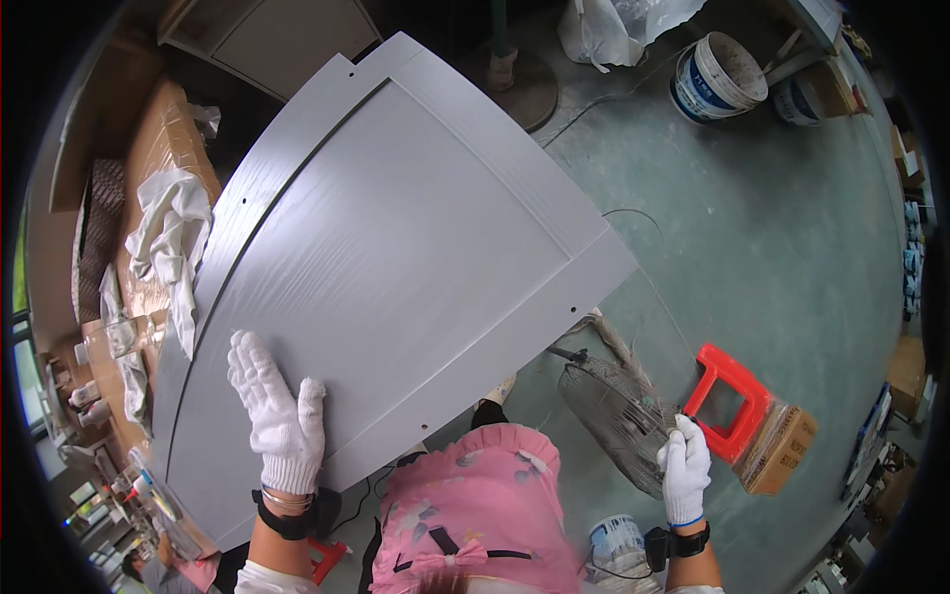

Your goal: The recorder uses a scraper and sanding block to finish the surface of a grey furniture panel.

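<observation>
A large grey panel (426, 218) with a raised frame along its edges and several small dark holes lies in front of me. On its near left part rests my left hand (272, 406), in a white knitted glove, palm down with fingers out and thumb apart. Off the panel's right side, my right hand (685, 473), also gloved in white, is closed with its fingers curled. Whatever it may hold is hidden. Close to that hand are a grey wire fan cage (614, 406) and a red plastic stool (747, 421).
A cardboard box (777, 450) stands against the red stool. White cloths (170, 223) lie on the wrapped brown surface to the left. Paint buckets (720, 77) stand at the far right, another bucket (616, 544) near me. A thin cord (668, 307) crosses the green floor.
</observation>
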Demonstrator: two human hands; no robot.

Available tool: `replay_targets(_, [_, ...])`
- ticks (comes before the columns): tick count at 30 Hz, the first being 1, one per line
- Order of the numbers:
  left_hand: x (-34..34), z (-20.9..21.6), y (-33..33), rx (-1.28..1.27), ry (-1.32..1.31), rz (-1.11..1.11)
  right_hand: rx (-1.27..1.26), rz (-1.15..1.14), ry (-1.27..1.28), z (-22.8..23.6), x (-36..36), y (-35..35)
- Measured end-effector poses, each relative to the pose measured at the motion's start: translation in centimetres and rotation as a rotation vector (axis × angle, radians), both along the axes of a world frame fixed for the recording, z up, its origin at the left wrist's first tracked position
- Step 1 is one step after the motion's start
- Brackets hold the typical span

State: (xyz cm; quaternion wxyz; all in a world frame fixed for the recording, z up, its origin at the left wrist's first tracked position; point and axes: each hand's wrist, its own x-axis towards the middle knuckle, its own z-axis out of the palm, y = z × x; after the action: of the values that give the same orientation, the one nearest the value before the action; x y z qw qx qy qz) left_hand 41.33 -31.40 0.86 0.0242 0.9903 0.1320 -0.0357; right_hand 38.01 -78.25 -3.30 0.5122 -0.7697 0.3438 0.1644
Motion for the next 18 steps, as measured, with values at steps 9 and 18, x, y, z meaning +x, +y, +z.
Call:
replay_targets(9, [9.3,7.2,-9.9,-0.946,0.467,-0.863,0.024,0.012,-0.040,-1.3,0.5,-1.5])
replay_targets(18, [-0.3,5.6,-1.6,-0.334,0.063,-0.227,-0.005,0.070,-0.053,-1.4,0.9,-0.2])
